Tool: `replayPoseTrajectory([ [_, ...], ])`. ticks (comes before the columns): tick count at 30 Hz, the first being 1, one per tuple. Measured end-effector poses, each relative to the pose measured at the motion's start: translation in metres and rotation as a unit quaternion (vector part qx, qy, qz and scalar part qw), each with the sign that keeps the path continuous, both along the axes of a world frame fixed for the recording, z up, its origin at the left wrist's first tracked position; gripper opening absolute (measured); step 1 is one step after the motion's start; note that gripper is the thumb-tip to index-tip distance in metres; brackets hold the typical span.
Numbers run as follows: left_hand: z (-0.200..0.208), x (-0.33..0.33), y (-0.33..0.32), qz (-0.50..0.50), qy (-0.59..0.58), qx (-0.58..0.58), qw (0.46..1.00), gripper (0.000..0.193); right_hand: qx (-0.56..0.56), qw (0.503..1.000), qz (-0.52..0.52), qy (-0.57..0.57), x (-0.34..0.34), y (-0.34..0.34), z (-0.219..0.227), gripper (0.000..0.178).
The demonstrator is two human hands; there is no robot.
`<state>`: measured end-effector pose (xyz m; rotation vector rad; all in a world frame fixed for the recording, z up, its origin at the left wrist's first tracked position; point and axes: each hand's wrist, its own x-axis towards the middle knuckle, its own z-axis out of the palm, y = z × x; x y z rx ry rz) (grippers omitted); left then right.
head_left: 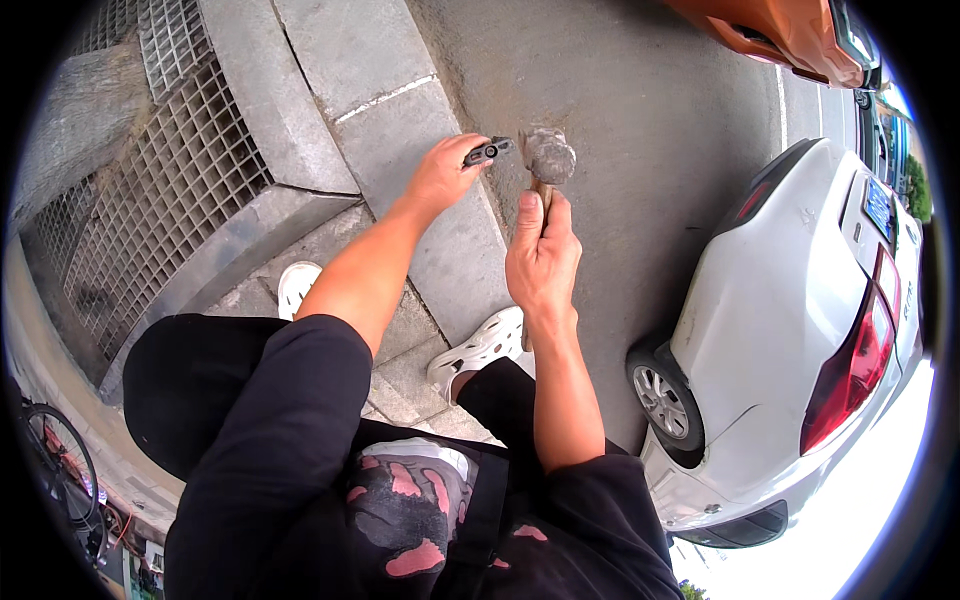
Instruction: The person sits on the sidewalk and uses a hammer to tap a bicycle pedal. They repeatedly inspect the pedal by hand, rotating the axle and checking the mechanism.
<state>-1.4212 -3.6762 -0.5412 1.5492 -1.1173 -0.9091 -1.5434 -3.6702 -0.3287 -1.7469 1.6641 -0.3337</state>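
With our right hand (pixel 543 262) clenched round the hammer (pixel 549 156) and our left hand (pixel 440 176) clamped on the black piece (pixel 487 152) beside it near the kerb (pixel 452 275), a stray swing could bruise us.

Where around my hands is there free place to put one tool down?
Bare asphalt lies between the right hand and the white car; bare kerbstone, between the left hand and right shoe. Crowded: the narrow gap between hammer and black tool.
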Motion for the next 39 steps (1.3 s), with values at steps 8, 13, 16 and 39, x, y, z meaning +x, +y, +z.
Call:
replayPoseTrajectory([
  [8,-0.006,0.003,-0.004,0.004,0.014,-0.01,1.0,0.038,0.077,0.989,0.009,0.127,-0.005,-0.026,-0.021,0.047],
  [13,-0.002,0.001,-0.001,0.01,0.02,-0.013,1.0,0.037,0.037,0.999,0.008,0.02,0.004,-0.019,0.016,0.048],
  [16,0.006,0.002,0.0,0.015,0.017,-0.012,1.0,0.035,0.034,0.999,0.013,-0.01,0.013,-0.004,0.022,0.049],
  [39,-0.004,-0.001,0.011,0.002,0.051,0.016,0.999,0.037,0.052,0.998,-0.012,0.031,0.021,-0.011,0.033,0.045],
])
